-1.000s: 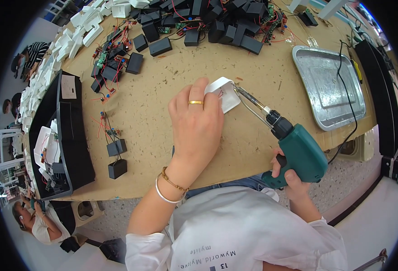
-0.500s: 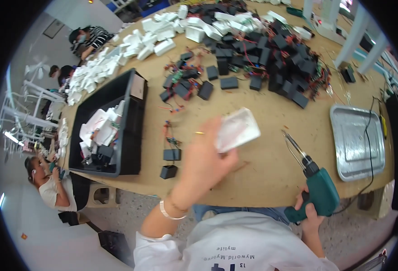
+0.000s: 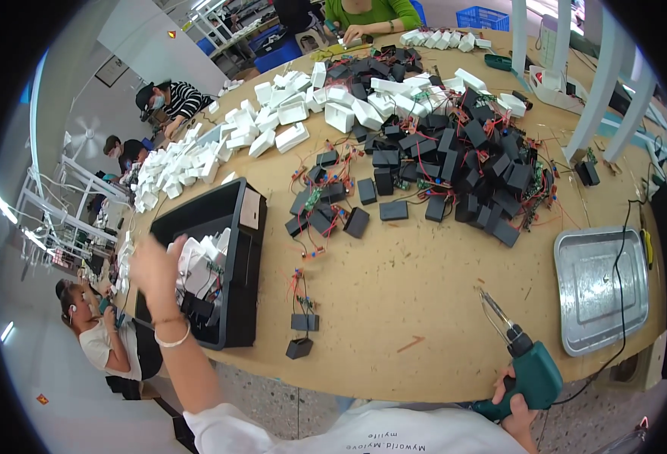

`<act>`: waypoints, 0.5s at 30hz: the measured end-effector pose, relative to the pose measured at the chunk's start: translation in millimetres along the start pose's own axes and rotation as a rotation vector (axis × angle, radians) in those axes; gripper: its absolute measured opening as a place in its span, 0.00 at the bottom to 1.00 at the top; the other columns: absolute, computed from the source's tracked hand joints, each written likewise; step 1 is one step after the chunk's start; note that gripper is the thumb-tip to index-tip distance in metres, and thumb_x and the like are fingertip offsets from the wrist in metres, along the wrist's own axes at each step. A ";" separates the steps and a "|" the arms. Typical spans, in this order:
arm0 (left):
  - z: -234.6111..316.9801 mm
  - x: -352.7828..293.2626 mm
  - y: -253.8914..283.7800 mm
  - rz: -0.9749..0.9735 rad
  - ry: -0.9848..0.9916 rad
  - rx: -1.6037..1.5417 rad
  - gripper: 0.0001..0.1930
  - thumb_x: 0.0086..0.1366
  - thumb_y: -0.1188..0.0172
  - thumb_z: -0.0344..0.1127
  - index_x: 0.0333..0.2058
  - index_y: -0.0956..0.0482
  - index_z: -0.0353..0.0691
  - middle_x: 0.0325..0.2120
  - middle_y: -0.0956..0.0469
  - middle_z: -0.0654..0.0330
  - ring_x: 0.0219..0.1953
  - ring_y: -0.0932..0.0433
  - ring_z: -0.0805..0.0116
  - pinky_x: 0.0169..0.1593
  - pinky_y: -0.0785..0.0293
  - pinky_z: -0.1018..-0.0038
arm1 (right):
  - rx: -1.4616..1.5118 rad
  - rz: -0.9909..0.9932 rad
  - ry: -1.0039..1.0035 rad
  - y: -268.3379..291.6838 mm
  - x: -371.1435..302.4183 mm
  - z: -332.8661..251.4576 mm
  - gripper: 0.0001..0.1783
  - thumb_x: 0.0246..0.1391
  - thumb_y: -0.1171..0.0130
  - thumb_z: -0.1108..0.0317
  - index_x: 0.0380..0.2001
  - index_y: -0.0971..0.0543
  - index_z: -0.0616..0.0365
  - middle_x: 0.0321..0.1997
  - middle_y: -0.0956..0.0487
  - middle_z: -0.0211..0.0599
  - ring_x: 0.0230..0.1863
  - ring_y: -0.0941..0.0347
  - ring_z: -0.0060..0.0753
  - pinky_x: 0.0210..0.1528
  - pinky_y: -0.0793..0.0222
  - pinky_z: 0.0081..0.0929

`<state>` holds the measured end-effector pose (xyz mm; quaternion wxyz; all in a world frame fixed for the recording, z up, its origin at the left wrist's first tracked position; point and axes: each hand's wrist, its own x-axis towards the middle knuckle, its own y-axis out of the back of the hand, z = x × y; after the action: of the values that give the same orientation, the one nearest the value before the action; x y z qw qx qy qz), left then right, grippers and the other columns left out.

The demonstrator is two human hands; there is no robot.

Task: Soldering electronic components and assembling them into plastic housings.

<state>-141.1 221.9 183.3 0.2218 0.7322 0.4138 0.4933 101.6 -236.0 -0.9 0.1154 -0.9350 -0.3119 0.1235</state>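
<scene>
My left hand point(image 3: 154, 268) is over the black bin point(image 3: 244, 261) at the left, blurred, its fingers not clearly visible. White plastic cases, small circuit boards and black boxes lie inside the bin, and a white case point(image 3: 191, 263) shows right beside the hand. Whether the fingers still touch it cannot be made out. My right hand point(image 3: 517, 412) is wrapped round the handle of a green soldering gun point(image 3: 536, 374) near the front edge. Its metal tip points up and away over the bare brown tabletop.
A large heap of black boxes with red wires point(image 3: 455, 166) fills the middle back. White cases point(image 3: 273, 113) are piled at the far left. Two wired black boxes point(image 3: 305, 322) lie right of the bin. A metal tray point(image 3: 602, 291) with a black cord across it stands right. Co-workers sit around.
My left hand has moved left from the table's middle to the bin, and the white case it held is gone from there. The view has shifted upward. The right hand keeps the soldering gun.
</scene>
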 end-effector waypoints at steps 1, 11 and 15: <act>30.6 17.3 0.1 0.069 -0.114 -0.078 0.28 0.53 0.38 0.55 0.36 0.24 0.31 0.33 0.22 0.47 0.36 0.22 0.48 0.40 0.26 0.62 | 0.000 0.013 0.005 -0.9 0.3 -1.7 0.35 0.45 0.37 0.47 0.45 0.31 0.68 0.37 0.26 0.44 0.22 0.30 0.26 0.37 0.33 0.28; 351.8 109.9 -52.7 -0.251 -0.281 -0.907 0.34 0.57 0.49 0.64 0.42 0.23 0.33 0.38 0.22 0.42 0.44 0.24 0.45 0.48 0.29 0.58 | 0.002 0.016 -0.060 19.3 -23.5 9.1 0.21 0.51 0.40 0.58 0.39 0.27 0.66 0.31 0.26 0.38 0.30 0.32 0.30 0.35 0.35 0.26; 446.2 112.9 -87.6 -0.396 -0.310 -0.881 0.30 0.55 0.46 0.59 0.40 0.22 0.33 0.36 0.22 0.41 0.44 0.23 0.45 0.48 0.28 0.58 | 0.011 0.019 -0.036 23.1 4.5 10.9 0.27 0.49 0.39 0.53 0.42 0.29 0.66 0.31 0.26 0.39 0.28 0.31 0.29 0.35 0.34 0.26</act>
<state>248.6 401.2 -5.3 0.6580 0.5411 0.2594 0.4549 114.6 -249.7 -18.6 0.1137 -0.9349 -0.3042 0.1433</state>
